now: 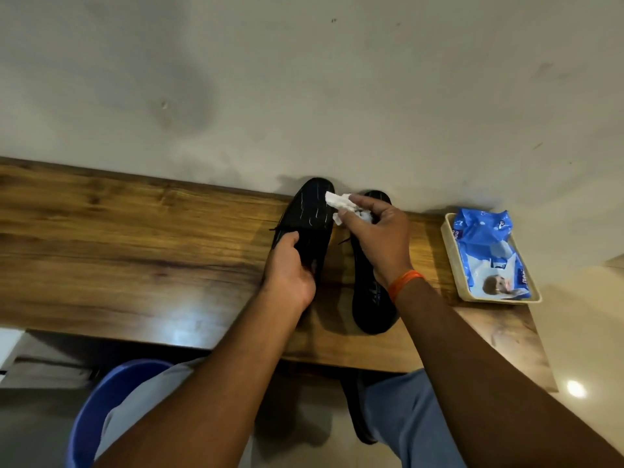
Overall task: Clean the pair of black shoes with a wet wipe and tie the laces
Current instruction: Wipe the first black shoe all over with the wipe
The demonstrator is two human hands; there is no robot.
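Two black shoes sit on the wooden counter (pixel 135 265), toes toward the wall. The left shoe (pixel 312 211) is gripped at its near end by the left hand (pixel 290 271), fingers curled over the opening and thumb along the outer side, steadying it. The right shoe (pixel 369 298) lies just beside it at three o'clock, flat on the counter, partly hidden under the right hand (pixel 378 238). That hand pinches a crumpled white wipe (pixel 341 202) between thumb and fingertips, the free end of the wipe touching the inner edge of the left shoe's toe. An orange band (pixel 405 283) circles the right wrist. Well off at three o'clock from the shoes, a blue wipe pack (pixel 489 255) lies in a cream tray (pixel 450 265) near the counter's end. Below the counter edge, at about seven o'clock, a blue bin (pixel 98 410) shows beside the person's knee. I'd say the wiping step is in hand, on the left shoe's toe. A loose lace end pokes out at each shoe's side, so the laces look untied. The next move seems to call for dragging the wipe across the upper while the left hand keeps the shoe from sliding, then turning to the other shoe.
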